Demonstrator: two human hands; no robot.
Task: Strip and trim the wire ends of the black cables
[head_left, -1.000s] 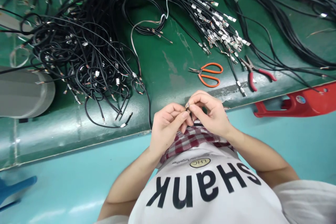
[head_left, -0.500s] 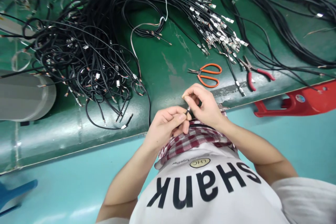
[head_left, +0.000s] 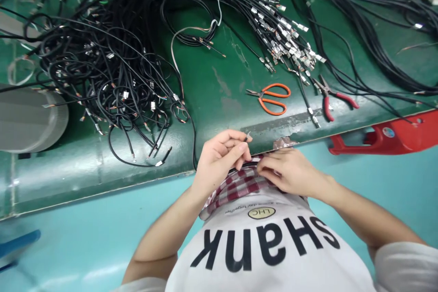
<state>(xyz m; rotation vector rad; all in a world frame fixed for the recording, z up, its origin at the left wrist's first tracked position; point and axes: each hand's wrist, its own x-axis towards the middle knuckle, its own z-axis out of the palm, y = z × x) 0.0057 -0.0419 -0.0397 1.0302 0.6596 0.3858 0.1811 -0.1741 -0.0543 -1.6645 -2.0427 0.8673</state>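
Note:
My left hand (head_left: 224, 155) is at the table's front edge, thumb and forefinger pinched on a black cable (head_left: 246, 138). Thin bare strands stick up from the cable's end above the fingertips. Lower and to the right, my right hand (head_left: 290, 171) is closed over the red-and-white checked cloth (head_left: 239, 187) at my waist. A dark stretch of cable shows between the two hands, close to the right fingertips. What the right fingers hold, if anything, is hidden. Orange-handled scissors (head_left: 275, 99) lie on the green table beyond my hands.
A tangled heap of black cables (head_left: 112, 68) covers the table's left, its bundle arching to metal-tipped ends (head_left: 290, 39). Red-handled pliers (head_left: 328, 100) lie right of the scissors. More cables (head_left: 379, 50) lie far right. A red stool (head_left: 393, 139) stands beyond the front edge.
My right hand has moved away from the cable end, down and to the right toward the cloth. The left hand keeps its pinch; bare strands now show at the cable's tip.

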